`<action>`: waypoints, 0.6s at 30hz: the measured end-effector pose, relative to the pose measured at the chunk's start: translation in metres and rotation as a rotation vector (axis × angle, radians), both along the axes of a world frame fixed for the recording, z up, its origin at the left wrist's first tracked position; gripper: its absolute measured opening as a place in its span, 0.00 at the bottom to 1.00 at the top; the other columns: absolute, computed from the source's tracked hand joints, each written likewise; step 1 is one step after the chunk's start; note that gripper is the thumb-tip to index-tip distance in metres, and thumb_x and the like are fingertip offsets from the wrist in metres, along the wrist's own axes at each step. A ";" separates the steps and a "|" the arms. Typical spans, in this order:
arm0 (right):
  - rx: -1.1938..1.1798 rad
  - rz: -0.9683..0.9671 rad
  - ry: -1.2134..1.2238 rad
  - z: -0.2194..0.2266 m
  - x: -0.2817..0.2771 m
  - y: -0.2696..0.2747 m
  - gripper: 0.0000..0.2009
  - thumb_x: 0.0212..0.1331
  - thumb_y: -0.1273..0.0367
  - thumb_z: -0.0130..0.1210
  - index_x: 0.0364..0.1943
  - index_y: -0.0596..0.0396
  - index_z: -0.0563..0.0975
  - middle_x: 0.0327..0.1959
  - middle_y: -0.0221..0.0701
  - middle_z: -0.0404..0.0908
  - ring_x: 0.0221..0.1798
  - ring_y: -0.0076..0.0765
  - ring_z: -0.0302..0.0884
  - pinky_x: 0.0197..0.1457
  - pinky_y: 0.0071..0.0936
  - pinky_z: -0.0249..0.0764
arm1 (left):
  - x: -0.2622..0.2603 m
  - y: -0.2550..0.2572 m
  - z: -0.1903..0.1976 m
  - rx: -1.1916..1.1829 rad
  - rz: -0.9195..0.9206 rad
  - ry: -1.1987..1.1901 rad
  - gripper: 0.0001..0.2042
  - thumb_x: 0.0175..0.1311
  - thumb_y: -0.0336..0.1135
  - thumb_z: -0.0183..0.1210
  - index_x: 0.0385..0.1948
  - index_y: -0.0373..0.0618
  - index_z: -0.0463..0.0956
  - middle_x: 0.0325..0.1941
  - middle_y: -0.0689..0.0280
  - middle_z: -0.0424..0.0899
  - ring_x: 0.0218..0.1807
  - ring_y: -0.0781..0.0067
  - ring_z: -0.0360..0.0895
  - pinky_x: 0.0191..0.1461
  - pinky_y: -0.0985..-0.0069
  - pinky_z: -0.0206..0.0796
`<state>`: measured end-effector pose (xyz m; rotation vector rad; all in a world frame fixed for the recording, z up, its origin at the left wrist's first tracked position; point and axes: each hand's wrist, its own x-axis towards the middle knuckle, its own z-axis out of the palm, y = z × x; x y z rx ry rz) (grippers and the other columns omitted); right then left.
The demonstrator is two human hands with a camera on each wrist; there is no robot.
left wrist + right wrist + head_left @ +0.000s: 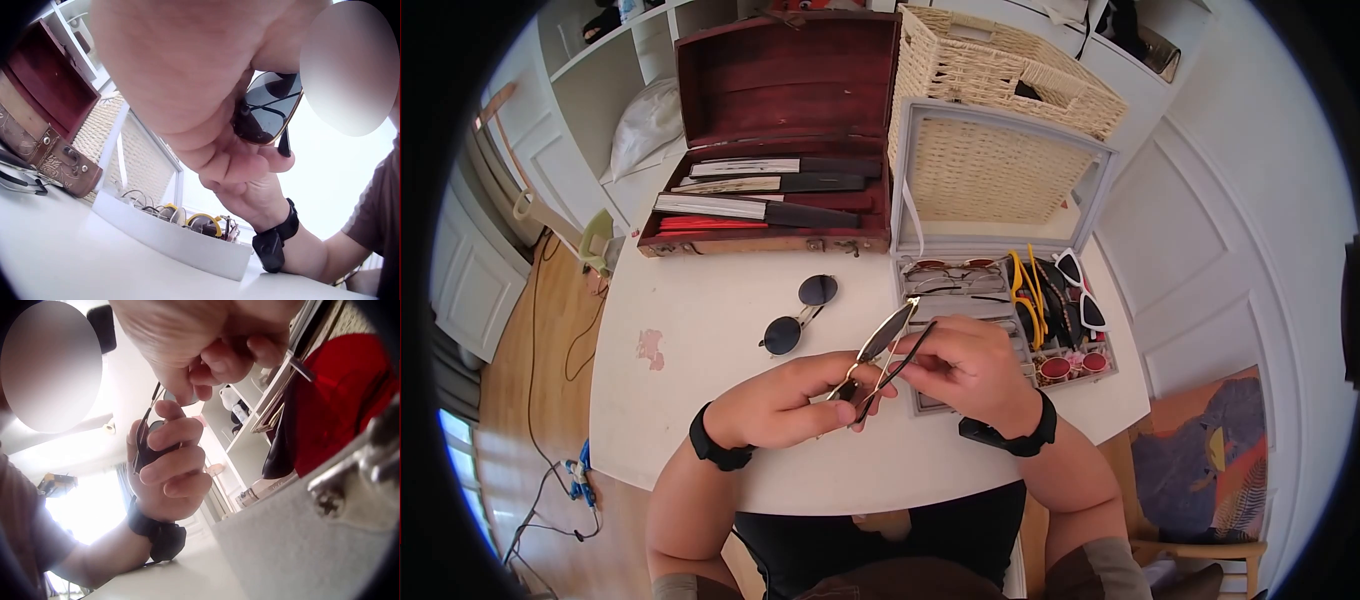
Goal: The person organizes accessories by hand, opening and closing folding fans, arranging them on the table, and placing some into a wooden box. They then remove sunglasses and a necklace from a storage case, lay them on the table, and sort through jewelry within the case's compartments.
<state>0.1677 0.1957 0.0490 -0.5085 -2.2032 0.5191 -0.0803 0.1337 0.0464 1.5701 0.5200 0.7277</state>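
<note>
A pair of gold-rimmed sunglasses (886, 335) with dark lenses is held up over the table's front half. My left hand (785, 400) grips it by one lens and the frame, its fingers curled round in the right wrist view. At the other side, my right hand (975, 370) pinches a dark-tipped temple arm (914, 350). Round dark sunglasses (818, 291) lie on the table beyond my left hand. Partly behind my right hand stands an open grey eyewear case (972, 309), holding yellow-framed glasses (1022, 290), white-framed sunglasses (1090, 310) and red-lensed ones (1055, 368).
An open dark red chest (790, 100) at the back left of the white table (660, 430) holds several long black-and-white pieces like folded fans (745, 167). Behind the case's raised lid sits a woven basket (960, 70). Cables (580, 485) lie on the floor at left.
</note>
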 end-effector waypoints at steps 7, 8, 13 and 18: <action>-0.086 -0.043 0.002 -0.002 -0.002 -0.004 0.10 0.50 0.73 0.70 0.37 0.52 0.83 0.21 0.27 0.75 0.23 0.31 0.74 0.26 0.29 0.69 | 0.000 0.000 -0.005 -0.032 -0.038 -0.010 0.17 0.75 0.32 0.51 0.60 0.36 0.70 0.43 0.64 0.77 0.44 0.75 0.75 0.50 0.74 0.68; -0.042 -0.038 -0.006 -0.003 -0.002 -0.003 0.10 0.50 0.73 0.69 0.37 0.52 0.83 0.21 0.27 0.75 0.23 0.32 0.75 0.26 0.30 0.69 | 0.000 0.000 -0.004 -0.031 -0.036 -0.011 0.17 0.75 0.32 0.51 0.60 0.36 0.70 0.43 0.64 0.77 0.44 0.75 0.75 0.50 0.74 0.68; 0.044 -0.016 0.041 -0.006 -0.007 -0.004 0.09 0.50 0.75 0.68 0.36 0.51 0.82 0.22 0.27 0.76 0.23 0.34 0.75 0.26 0.30 0.69 | 0.002 0.001 -0.003 0.006 -0.040 -0.002 0.16 0.74 0.31 0.52 0.59 0.36 0.71 0.44 0.63 0.77 0.44 0.74 0.75 0.51 0.73 0.69; 0.062 -0.034 0.048 -0.005 -0.008 -0.003 0.08 0.51 0.75 0.67 0.34 0.51 0.80 0.23 0.29 0.76 0.24 0.36 0.75 0.28 0.32 0.68 | 0.001 0.001 -0.002 -0.001 -0.027 -0.006 0.16 0.73 0.30 0.52 0.59 0.36 0.71 0.44 0.63 0.77 0.44 0.74 0.75 0.51 0.73 0.69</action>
